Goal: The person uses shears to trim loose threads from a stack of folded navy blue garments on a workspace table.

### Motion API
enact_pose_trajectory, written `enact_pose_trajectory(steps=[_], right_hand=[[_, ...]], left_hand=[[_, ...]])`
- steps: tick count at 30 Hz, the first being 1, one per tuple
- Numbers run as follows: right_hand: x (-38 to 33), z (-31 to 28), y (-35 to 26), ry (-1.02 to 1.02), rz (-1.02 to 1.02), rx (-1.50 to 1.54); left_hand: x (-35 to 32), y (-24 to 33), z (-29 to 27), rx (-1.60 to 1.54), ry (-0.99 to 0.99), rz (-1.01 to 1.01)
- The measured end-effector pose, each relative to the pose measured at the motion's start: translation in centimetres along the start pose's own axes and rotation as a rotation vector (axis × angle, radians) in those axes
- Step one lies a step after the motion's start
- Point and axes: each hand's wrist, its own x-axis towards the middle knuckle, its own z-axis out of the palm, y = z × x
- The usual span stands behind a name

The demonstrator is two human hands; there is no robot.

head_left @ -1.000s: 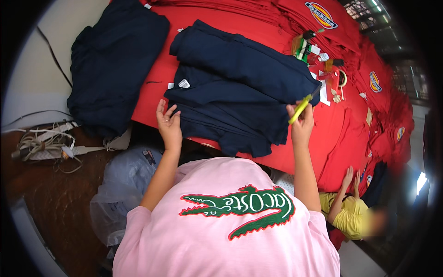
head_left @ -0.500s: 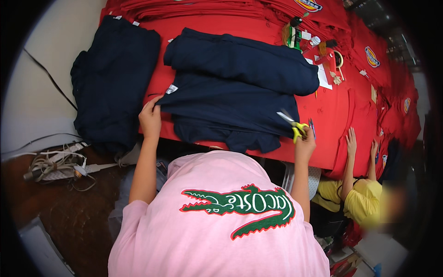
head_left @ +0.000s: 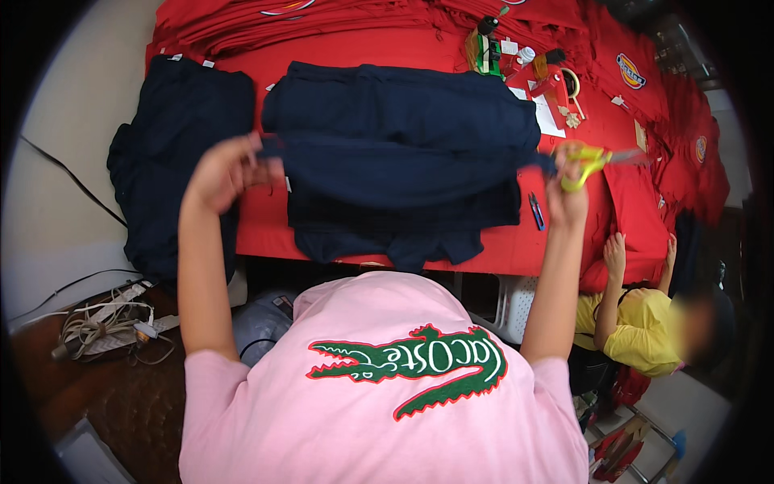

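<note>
A navy garment (head_left: 403, 171) is stretched sideways between my two hands, raised over the red-covered table (head_left: 556, 266) and smeared by motion. My left hand (head_left: 224, 176), also blurred, pinches its left end. My right hand (head_left: 569, 200) grips the other end and keeps yellow-handled scissors (head_left: 595, 164) in the same hand, blades pointing right. Just beyond lies a folded navy garment (head_left: 395, 101). Under and nearer than the raised cloth, more navy fabric (head_left: 403, 242) reaches the table's front edge.
At the left hangs a navy garment pile (head_left: 189, 121). Small blue thread snips (head_left: 536, 211) lie right of the cloth. Bottles, a tape roll (head_left: 571, 83) and red garments (head_left: 387, 16) stand farther back. At right, a person in yellow (head_left: 637, 331) handles red cloth. Coiled cables (head_left: 117, 319) lie lower left.
Both hands have risen and moved apart, lifting the navy garment off the table. The scissors have swung from pointing left to pointing right. The neighbouring person's hands have come down onto red cloth.
</note>
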Motion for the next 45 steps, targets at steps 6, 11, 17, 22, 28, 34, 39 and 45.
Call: enact_pose_trajectory(steps=[6,11,17,22,28,34,39,45], right_hand=[[18.7,2.5,4.8,0.187,-0.342,-0.049],[14.4,2.5,15.2,0.13,-0.321,-1.067],[10.2,0.6,13.4,0.104,-0.038,-0.626],[4.9,-5.0,8.4,0.243,-0.091,-0.541],[-3.6,-5.4,12.9,0.145,-0.027,-0.827],[0.0,0.4,10.4,0.067,0.049,-0.713],[-2.2,2.9,0.1,0.179,0.377,-0.364],[-12.6,-8.8,7.1,0.091,0.551,-0.779]], left_hand=[[17.4,6.7,-0.8,0.003,0.142,0.451],[25.2,-6.6,0.5,1.53,0.534,0.709],[25.8,-8.0,2.9,1.751,0.633,0.884],[21.0,-8.1,3.0,1.403,0.391,0.876],[2.9,-15.2,7.6,1.146,0.185,0.768],[-0.6,-18.5,8.4,1.421,0.336,0.666],[-2.5,-15.4,8.9,1.305,0.538,0.818],[-5.2,-18.7,7.8,1.411,0.544,0.676]])
